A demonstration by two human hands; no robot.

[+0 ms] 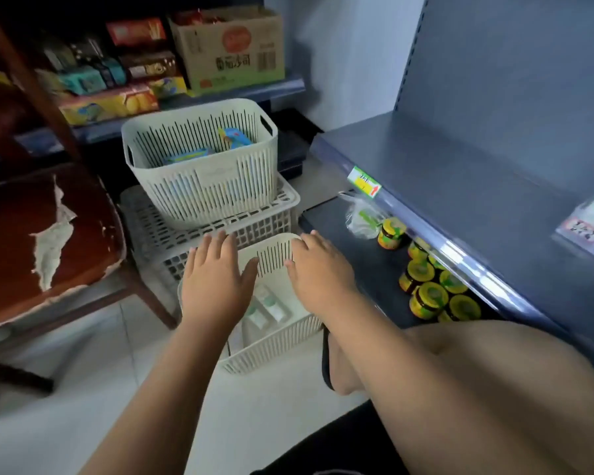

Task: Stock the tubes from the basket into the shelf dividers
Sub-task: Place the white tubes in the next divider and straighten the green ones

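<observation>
Left hand (217, 282), right hand (323, 275) over basket (271, 347)

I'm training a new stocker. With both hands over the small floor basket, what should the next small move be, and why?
Probably lower the right hand into the basket and grip one of the tubes. It and the left hand are open, holding nothing; the tubes lie at the bottom, and the shelf stands to the right.

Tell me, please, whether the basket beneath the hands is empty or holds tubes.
Not empty: white tubes lie flat in the basket, visible between left hand and right hand.
</observation>
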